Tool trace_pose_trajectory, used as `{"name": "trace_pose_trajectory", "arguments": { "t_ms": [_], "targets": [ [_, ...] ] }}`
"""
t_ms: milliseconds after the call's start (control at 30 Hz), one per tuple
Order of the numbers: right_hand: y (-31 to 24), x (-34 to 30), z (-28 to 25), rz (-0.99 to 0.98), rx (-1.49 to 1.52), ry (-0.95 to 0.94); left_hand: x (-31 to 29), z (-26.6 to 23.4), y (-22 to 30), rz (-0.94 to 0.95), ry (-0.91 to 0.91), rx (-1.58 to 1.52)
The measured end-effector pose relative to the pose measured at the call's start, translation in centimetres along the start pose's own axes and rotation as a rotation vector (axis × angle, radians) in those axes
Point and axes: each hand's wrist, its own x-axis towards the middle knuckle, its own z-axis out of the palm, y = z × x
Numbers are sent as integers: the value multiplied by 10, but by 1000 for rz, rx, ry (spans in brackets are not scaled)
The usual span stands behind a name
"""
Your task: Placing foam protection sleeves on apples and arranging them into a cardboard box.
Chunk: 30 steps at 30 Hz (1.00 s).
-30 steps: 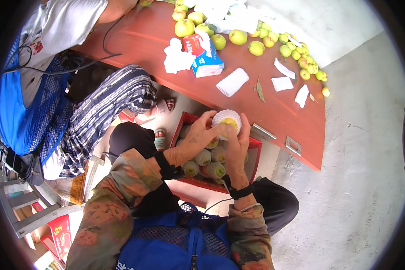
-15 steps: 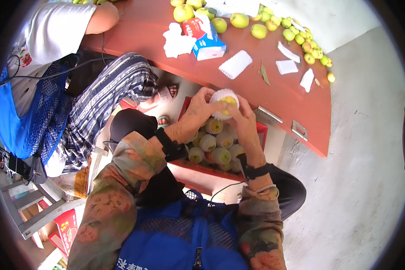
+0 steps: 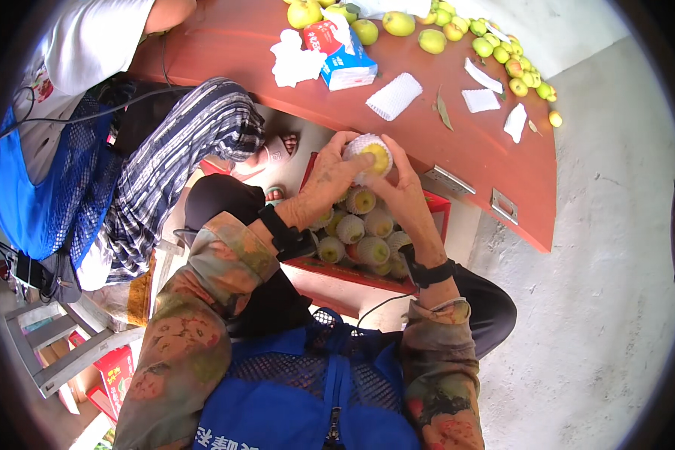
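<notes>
Both my hands hold one yellow-green fruit [image 3: 377, 157] half covered by a white foam net sleeve [image 3: 358, 150], just above a red crate. My left hand [image 3: 328, 184] grips it from the left with fingers over the sleeve. My right hand [image 3: 406, 196] cups it from the right and below. The red crate [image 3: 436, 206] sits under my hands on my lap and holds several fruits [image 3: 352, 229] wrapped in foam nets.
A reddish-brown table [image 3: 495, 161] runs across the top with loose green-yellow fruits [image 3: 495, 46], spare white foam sleeves [image 3: 394, 96], a blue and white tissue pack [image 3: 341, 52]. Another person in striped trousers [image 3: 180, 161] sits at my left. Grey concrete floor [image 3: 600, 262] lies to the right.
The view has shifted, so the table and crate sit higher in frame. My hands have kept hold of the fruit and worked the foam sleeve further around it.
</notes>
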Motion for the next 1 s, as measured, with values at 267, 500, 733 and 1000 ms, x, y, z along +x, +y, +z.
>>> {"name": "trace_pose_trajectory", "arguments": {
  "t_ms": [267, 500, 733, 1000],
  "targets": [
    [5, -2, 23, -180, -552, 147, 0, -2, -7, -55, 40, 106],
    [13, -3, 25, -258, -575, 186, -4, -2, -4, 21, 7, 391],
    [32, -27, 21, -54, -506, 86, 7, -19, 8, 127, 221, 370],
    [84, -44, 56, 61, -634, -327, 1, -17, 30, 9, 131, 201]
  ]
}}
